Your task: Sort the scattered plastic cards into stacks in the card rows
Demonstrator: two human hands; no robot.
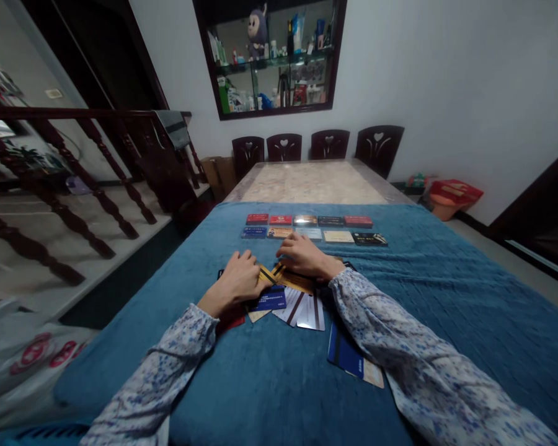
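My left hand (pixel 239 277) is closed on a yellow card (pixel 266 274) with a dark stripe, which sticks out past its fingers. My right hand (pixel 302 253) has curled fingers at a second yellow striped card (pixel 278 269); its fingertips are partly hidden. The two yellow cards meet in a V shape. Under and around the hands lie loose cards: a blue card (pixel 270 298), white striped cards (pixel 310 310), an orange-brown card (pixel 298 282) and a red card (pixel 235 321) partly covered by my left hand. Beside my right forearm lies another blue card (pixel 344 350) over a beige one (pixel 372 373).
Beyond my hands, stacked cards stand in two rows, among them a red stack (pixel 257 219) and a black stack (pixel 371 240). A blue cloth (pixel 204 371) covers the near table. Chairs (pixel 283 147) stand at the far end. A white plastic bag (pixel 28 359) is at the left.
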